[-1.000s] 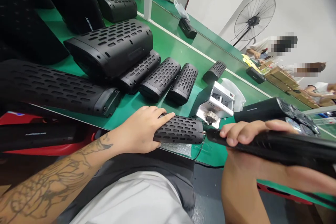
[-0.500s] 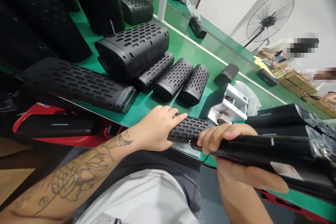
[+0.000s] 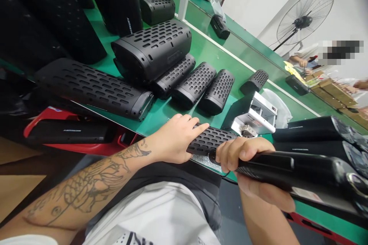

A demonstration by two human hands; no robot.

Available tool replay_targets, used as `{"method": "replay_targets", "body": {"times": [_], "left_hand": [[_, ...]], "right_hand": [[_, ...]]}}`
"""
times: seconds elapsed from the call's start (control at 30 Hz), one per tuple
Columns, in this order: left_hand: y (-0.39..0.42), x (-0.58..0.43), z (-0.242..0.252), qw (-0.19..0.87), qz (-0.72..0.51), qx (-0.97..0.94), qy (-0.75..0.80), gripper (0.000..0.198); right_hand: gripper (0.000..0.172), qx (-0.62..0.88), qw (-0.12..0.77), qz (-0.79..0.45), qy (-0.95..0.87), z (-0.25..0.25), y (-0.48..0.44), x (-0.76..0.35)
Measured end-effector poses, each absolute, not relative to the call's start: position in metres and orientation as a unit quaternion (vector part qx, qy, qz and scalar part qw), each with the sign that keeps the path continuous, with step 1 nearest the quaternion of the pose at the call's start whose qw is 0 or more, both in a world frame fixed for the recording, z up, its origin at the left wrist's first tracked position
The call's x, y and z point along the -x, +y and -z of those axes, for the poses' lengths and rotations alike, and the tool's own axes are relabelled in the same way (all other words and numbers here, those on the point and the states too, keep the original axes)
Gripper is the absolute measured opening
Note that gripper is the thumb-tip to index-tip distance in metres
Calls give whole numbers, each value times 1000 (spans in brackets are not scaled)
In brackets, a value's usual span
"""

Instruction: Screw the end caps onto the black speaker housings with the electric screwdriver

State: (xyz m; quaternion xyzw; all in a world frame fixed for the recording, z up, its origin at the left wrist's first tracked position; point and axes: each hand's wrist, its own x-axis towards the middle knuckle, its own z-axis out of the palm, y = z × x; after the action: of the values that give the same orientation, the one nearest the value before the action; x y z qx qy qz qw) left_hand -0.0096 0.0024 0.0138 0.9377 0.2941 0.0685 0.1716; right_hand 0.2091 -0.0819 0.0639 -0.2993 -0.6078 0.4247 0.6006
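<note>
Where the green bench (image 3: 161,116) ends nearest the person: a perforated black housing (image 3: 211,139), its underside unseen.
Black tool (image 3: 304,172): wrapped in the right hand (image 3: 243,153), probably a driver, best held straight and pressed evenly; rear cut off.
Housing: clamped by the left hand (image 3: 178,138); a firm grip should prevent twisting.
Tool nose (image 3: 212,156): dark against dark; contact cannot be told.

Matt slotted casing (image 3: 211,138), glossy plastic-looking power tool (image 3: 310,168), smooth glossy tabletop (image 3: 227,60)
</note>
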Motion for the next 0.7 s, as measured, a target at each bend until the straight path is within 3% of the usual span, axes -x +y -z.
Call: {"method": "replay_targets", "body": {"times": [0.17, 0.27, 0.43, 0.57, 0.7], "left_hand": [[3, 11, -11, 168, -88, -938, 292, 96], [3, 11, -7, 166, -106, -938, 286, 96], [3, 13, -1, 155, -132, -940, 274, 92], [3, 15, 2, 150, -150, -938, 273, 91], [3, 17, 5, 158, -178, -935, 262, 92]], "right_hand": [[47, 271, 590, -426, -630, -63, -84, -210], [58, 290, 610, -408, -615, -81, -85, -226], [79, 336, 742, -194, -547, -98, -51, -289], [81, 434, 754, -108, -481, -80, -21, -321], [79, 449, 738, -117, -490, -61, -21, -324]]}}
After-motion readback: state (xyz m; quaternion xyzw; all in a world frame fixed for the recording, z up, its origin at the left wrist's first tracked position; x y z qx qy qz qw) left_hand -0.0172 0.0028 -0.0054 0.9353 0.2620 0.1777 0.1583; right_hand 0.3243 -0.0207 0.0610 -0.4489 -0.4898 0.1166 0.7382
